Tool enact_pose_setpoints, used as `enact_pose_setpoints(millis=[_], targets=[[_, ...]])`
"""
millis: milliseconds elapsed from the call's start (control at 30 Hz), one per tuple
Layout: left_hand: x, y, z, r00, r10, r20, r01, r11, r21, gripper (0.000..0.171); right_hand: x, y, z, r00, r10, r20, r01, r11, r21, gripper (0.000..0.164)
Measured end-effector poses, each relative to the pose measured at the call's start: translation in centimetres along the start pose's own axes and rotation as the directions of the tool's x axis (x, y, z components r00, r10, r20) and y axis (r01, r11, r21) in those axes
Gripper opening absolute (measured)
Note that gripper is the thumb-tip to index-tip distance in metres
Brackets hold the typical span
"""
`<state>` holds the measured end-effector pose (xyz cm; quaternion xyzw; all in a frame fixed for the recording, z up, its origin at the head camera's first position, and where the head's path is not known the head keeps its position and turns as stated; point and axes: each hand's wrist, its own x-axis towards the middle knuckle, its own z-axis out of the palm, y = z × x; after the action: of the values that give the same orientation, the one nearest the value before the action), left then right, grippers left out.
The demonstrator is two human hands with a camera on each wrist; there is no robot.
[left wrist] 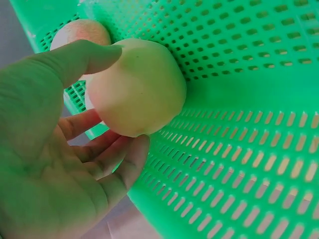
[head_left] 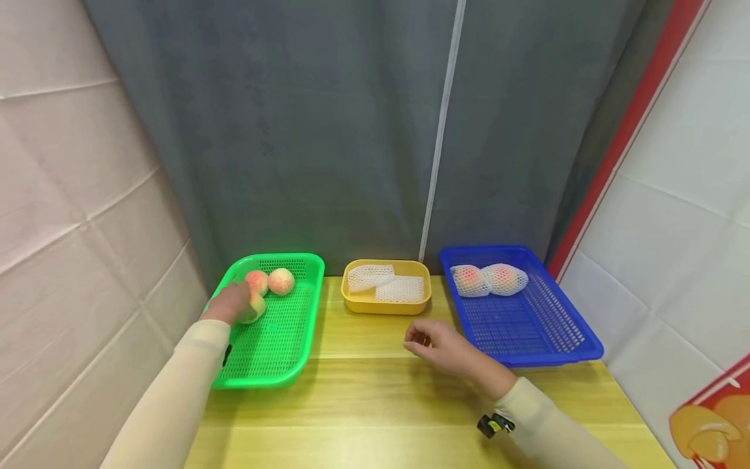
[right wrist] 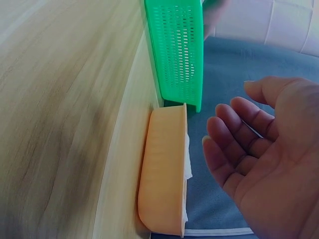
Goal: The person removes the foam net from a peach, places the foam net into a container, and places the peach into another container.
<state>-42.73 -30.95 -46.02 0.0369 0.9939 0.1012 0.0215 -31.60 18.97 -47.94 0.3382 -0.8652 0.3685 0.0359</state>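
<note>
"Green basket (head_left: pixel 275 348), lower left of the head frame. And the left hand (head_left: pixel 230 304)?"

"Over the basket's left side, grasping a peach (left wrist: pixel 137 89): thumb across the fruit's upper left in the left wrist frame, fingertips bent against its lower edge."

"Placed how, relative to that hand?"

"Inside the basket, right of thumb and palm in that frame. Another peach (left wrist: pixel 82 32) at upper left, beyond the thumb."

"Pointing which way?"

"Cannot tell. Nearly round in outline; long axis too faint to make out."

"Right hand (head_left: pixel 441 348)?"

"Right of centre in the lower half of the head frame, over the wooden table (head_left: pixel 351 404); fingers loosely bent, grasp released. Yellow tray (head_left: pixel 375 307) with white mesh sleeves (head_left: pixel 401 288) just up and left; blue basket (head_left: pixel 504 332) farther right, bearing two sleeved peaches (head_left: pixel 504 279) side by side, touching."
</note>
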Motion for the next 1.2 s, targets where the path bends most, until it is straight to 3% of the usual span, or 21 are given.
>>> enact_pose_setpoints(millis=[167,300,433,600,733,833,1000,1100,1200], targets=[[-0.8,0.7,-0.9,0.998,0.055,-0.039,-0.056,0.998,-0.019,0.066,-0.1,0.1,0.0,1.000,0.002,-0.006,-0.002,1.000,0.001,0.005],[-1.7,2.4,-2.0,0.988,0.112,-0.101,-0.119,0.991,-0.066,0.065,-0.1,0.2,0.0,1.000,0.009,-0.002,-0.009,1.000,0.000,0.006],[-2.5,6.0,-2.9,0.963,0.190,-0.194,-0.215,0.970,-0.117,0.055,0.0,0.3,0.0,1.000,0.029,-0.001,-0.029,1.000,-0.008,0.005],[-4.5,12.1,-2.9,0.913,0.305,-0.270,-0.359,0.916,-0.180,0.043,0.3,0.3,0.0,0.999,0.048,-0.010,-0.048,0.999,-0.023,0.006],[-6.3,16.5,-1.4,0.863,0.393,-0.316,-0.469,0.857,-0.215,0.039,0.6,0.4,0.1,0.999,0.046,-0.021,-0.046,0.998,-0.043,0.006],[-7.5,19.3,0.3,0.846,0.423,-0.324,-0.507,0.826,-0.246,0.036,0.6,0.5,0.1,0.998,0.049,-0.028,-0.050,0.998,-0.042,0.005],[-8.2,22.7,3.8,0.840,0.438,-0.320,-0.529,0.791,-0.306,0.036,0.6,0.5,0.3,0.998,0.048,-0.047,-0.050,0.998,-0.033,0.004],[-8.3,23.9,5.6,0.837,0.459,-0.298,-0.541,0.776,-0.325,0.037,0.6,0.4,0.3,0.997,0.048,-0.052,-0.050,0.998,-0.030,0.004],[-8.5,24.3,6.6,0.839,0.468,-0.279,-0.540,0.778,-0.321,0.037,0.7,0.3,0.3,0.997,0.051,-0.053,-0.053,0.998,-0.031,0.004]])
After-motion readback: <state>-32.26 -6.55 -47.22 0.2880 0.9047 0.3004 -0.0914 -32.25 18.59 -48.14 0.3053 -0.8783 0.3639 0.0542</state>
